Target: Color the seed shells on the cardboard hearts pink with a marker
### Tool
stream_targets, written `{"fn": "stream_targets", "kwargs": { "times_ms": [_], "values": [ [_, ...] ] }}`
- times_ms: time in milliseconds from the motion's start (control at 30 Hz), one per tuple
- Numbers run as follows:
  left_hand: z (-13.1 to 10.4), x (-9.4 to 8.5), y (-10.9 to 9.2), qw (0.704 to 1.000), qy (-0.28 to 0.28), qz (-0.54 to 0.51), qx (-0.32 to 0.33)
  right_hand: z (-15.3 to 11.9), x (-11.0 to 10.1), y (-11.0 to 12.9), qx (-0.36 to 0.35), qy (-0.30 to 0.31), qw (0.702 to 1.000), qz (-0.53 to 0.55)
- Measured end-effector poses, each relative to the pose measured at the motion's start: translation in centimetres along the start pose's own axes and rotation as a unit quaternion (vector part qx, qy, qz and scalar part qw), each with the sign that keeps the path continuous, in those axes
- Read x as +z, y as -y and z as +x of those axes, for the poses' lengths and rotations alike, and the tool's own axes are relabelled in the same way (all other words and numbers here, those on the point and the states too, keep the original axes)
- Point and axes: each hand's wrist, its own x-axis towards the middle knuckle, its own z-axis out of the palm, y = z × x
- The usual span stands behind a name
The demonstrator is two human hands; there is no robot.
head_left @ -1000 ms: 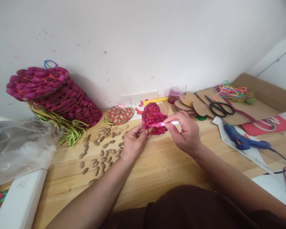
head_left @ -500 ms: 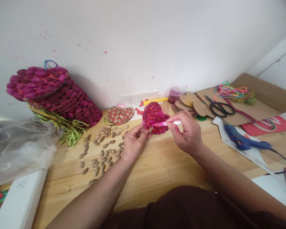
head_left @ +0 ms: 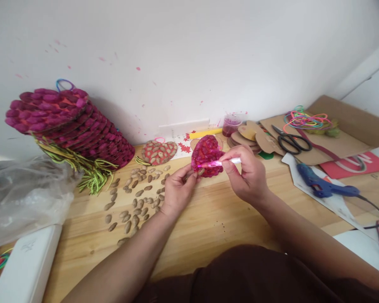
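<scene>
My left hand (head_left: 180, 187) pinches the lower left edge of a magenta-painted, peanut-covered piece (head_left: 207, 152), held up above the wooden table. One peanut (head_left: 201, 171) near my left fingertips still shows tan. In my right hand (head_left: 246, 171) is a white-handled brush (head_left: 232, 161), gripped between thumb and fingers, its pink tip against the lower left part of the piece. Behind the piece lies a paper with red splashes (head_left: 185, 148). An unpainted peanut-covered piece (head_left: 159, 152) rests to its left, and loose peanuts (head_left: 140, 203) are scattered beside my left forearm.
A stack of magenta peanut-covered discs (head_left: 72, 126) leans at the left, near a plastic bag (head_left: 28, 193) and a white box (head_left: 31, 261). A cup of magenta liquid (head_left: 231, 125) stands by the wall. Cardboard pieces (head_left: 244, 138), scissors (head_left: 292, 143) and a blue glue gun (head_left: 325, 187) lie right.
The held piece has turned slightly and shifted a little to the right. The brush tip has moved left and down, toward the tan peanut.
</scene>
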Motion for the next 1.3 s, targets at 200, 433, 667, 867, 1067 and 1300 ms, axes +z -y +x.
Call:
{"fn": "stream_targets", "kwargs": {
  "times_ms": [200, 433, 667, 867, 1067, 1300],
  "values": [
    [-0.18, 0.07, 0.15, 1.0, 0.006, 0.0, 0.007, 0.4, -0.38, -0.13, 0.026, 0.006, 1.0, -0.011],
    [-0.2, -0.05, 0.21, 1.0, 0.008, 0.018, 0.02, 0.54, -0.6, 0.09, 0.031, 0.028, 0.999, 0.015],
    [-0.22, -0.08, 0.19, 0.999, 0.007, 0.023, 0.023, 0.74, -0.99, -0.01, 0.022, 0.025, 0.999, -0.009],
    [-0.17, -0.13, 0.18, 0.999, 0.005, 0.029, 0.024, 0.79, -0.87, 0.13, 0.023, 0.04, 0.999, 0.001],
    [0.0, 0.02, 0.03, 1.0, 0.004, 0.0, 0.0, 0.65, -0.87, -0.29, 0.022, 0.02, 0.999, -0.02],
    [-0.02, -0.18, -0.39, 1.0, 0.0, -0.023, -0.018, 0.36, -0.48, -0.51, 0.018, 0.023, 0.999, -0.018]
  ]
}}
